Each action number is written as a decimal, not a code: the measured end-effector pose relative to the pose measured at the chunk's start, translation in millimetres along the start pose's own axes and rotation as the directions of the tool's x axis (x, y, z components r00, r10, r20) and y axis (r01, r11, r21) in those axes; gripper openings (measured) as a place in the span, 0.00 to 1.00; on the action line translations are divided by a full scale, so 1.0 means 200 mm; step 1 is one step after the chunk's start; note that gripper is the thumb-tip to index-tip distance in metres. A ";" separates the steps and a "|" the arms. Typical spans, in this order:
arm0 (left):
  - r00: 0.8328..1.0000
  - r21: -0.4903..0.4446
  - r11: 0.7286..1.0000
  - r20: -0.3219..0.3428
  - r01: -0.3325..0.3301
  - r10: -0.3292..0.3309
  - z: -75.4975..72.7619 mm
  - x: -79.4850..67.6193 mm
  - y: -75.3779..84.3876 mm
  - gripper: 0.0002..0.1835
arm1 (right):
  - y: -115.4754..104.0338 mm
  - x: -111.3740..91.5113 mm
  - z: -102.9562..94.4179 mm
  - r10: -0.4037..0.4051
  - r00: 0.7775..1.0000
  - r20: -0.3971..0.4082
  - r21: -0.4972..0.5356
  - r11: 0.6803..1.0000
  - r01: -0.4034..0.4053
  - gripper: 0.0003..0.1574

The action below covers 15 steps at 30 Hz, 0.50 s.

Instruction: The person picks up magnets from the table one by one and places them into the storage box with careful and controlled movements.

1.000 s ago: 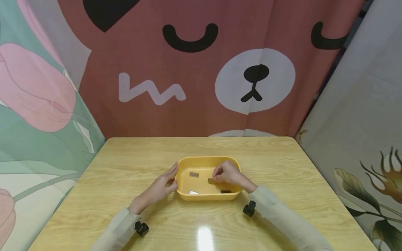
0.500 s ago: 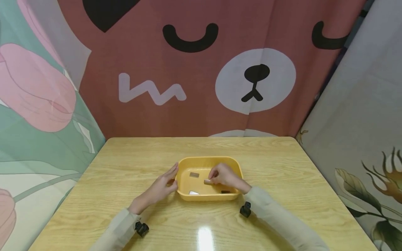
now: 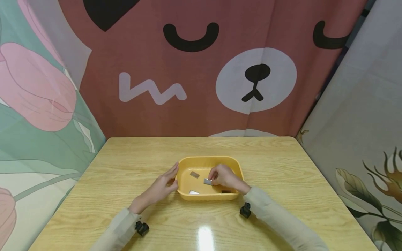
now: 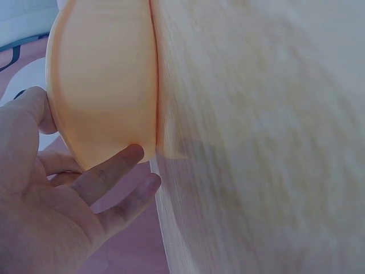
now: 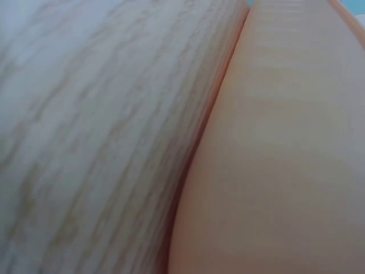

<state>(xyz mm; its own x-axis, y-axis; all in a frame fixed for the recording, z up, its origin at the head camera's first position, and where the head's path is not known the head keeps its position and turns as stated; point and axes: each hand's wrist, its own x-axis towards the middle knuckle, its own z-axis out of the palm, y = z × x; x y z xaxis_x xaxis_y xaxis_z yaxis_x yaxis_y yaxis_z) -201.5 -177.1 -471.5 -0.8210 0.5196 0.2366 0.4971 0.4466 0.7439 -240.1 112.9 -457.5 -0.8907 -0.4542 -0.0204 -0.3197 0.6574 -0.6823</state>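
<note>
In the head view, a yellow plastic tray (image 3: 209,197) sits on the table. My right hand (image 3: 224,175) reaches into it, thumb and fingers pinching a small flat rectangular piece (image 3: 207,181) that shows a grey face. At the tray's left end, my left hand (image 3: 160,186) touches the outer wall and rim with fingers spread and mostly straight; the left wrist view shows the fingertips (image 4: 136,150) against the wall. Inside the tray lie a small brown piece (image 3: 194,174), a white one (image 3: 194,192) and a dark one (image 3: 225,191), the last two partly hidden by the front rim.
The wooden table (image 3: 141,153) extends around the tray. A bear-printed curtain (image 3: 150,118) hangs behind it, with patterned cloths at both sides. The right wrist view shows only the table and the tray's outer wall.
The right hand has shifted slightly left, and its pinched piece has turned from a brown face to a grey one. The brown piece in the tray has turned slightly. The left hand stays put.
</note>
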 end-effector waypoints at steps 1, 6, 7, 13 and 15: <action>1.000 -0.002 1.000 0.001 0.000 0.000 0.00 0.00 0.00 0.32 | 0.00 0.00 0.00 0.004 1.000 0.001 0.000 1.000 -0.004 0.09; 1.000 -0.002 1.000 0.004 0.002 -0.002 0.00 0.00 0.00 0.32 | -0.01 -0.01 0.00 0.027 1.000 0.007 -0.002 1.000 -0.027 0.08; 1.000 0.002 1.000 0.003 0.003 -0.003 0.00 0.00 0.00 0.32 | -0.01 -0.01 0.00 0.032 0.999 0.008 -0.002 0.999 -0.032 0.08; 1.000 0.018 1.000 -0.003 0.005 -0.005 0.00 0.00 0.01 0.32 | -0.01 -0.01 -0.01 0.038 0.999 0.011 -0.034 0.999 -0.037 0.08; 1.000 0.011 1.000 0.001 0.003 -0.003 0.00 0.00 0.01 0.32 | -0.02 -0.01 -0.01 0.029 1.000 0.010 -0.053 0.998 -0.029 0.09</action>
<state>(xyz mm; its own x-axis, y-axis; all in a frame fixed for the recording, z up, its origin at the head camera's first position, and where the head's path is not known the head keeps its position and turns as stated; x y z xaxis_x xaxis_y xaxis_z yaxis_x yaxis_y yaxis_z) -201.1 -176.5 -470.4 -0.8222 0.5188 0.2342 0.4978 0.4558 0.7379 -237.4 113.6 -452.9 -0.8963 -0.4409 -0.0480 -0.3106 0.7013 -0.6416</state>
